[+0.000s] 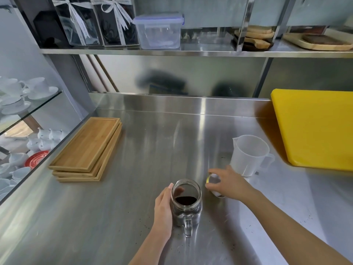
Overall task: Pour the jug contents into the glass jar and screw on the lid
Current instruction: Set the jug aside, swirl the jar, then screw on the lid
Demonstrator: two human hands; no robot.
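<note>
A glass jar (186, 203) with a handle stands open on the steel counter (114, 217), holding a dark substance in its lower part. My left hand (163, 209) wraps around the jar's left side. To the right, my right hand (229, 183) closes its fingers over the metal lid (214, 180), which rests on the counter and is partly hidden by the hand. Behind that hand stands a translucent plastic jug (248, 155), upright and looking empty.
A stack of wooden trays (87, 150) lies at the left. A yellow cutting board (315, 129) leans at the right. A shelf overhead holds a plastic box (158, 31). White cups (19, 92) fill glass shelves at far left. Dark specks dot the counter.
</note>
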